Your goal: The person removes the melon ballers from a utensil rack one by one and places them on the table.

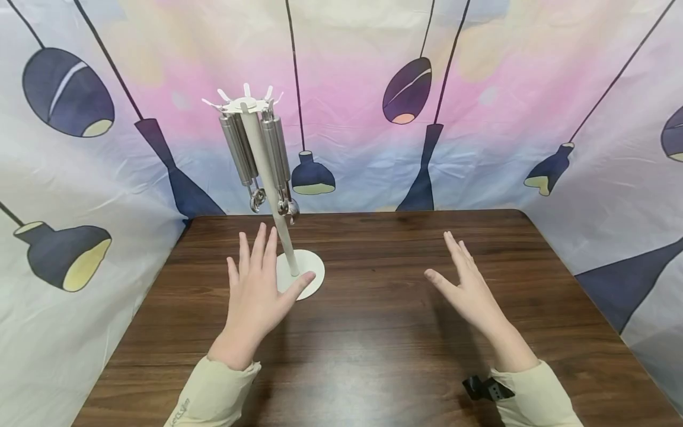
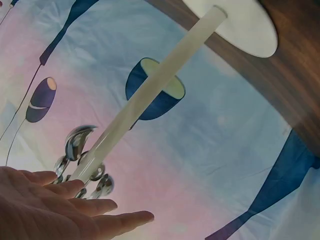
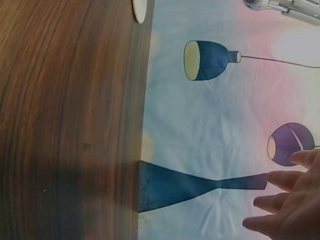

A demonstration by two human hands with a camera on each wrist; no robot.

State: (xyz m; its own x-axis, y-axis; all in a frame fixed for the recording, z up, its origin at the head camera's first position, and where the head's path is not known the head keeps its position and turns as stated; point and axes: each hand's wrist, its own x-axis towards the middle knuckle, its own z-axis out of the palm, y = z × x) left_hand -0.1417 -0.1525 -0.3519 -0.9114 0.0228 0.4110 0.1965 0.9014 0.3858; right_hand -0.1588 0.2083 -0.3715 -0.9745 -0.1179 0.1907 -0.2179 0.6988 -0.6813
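A white utensil stand (image 1: pixel 267 178) with a round base (image 1: pixel 309 273) rises from the dark wooden table (image 1: pixel 373 356), tilted a little to the left. Steel utensils (image 1: pixel 242 148) hang from hooks at its top. My left hand (image 1: pixel 256 296) hovers flat with straight fingers just left of the base, thumb close to its rim. In the left wrist view the pole (image 2: pixel 150 95) and the hanging utensil heads (image 2: pixel 80 142) show above my open palm (image 2: pixel 55 210). My right hand (image 1: pixel 469 290) floats with spread fingers over the right half of the table, holding nothing; its fingertips (image 3: pixel 285 200) show in the right wrist view.
A printed cloth backdrop (image 1: pixel 480 118) with lamp shapes surrounds the table on three sides. The table's back edge (image 1: pixel 373 212) runs just behind the stand. A black strap (image 1: pixel 488 388) sits at my right wrist.
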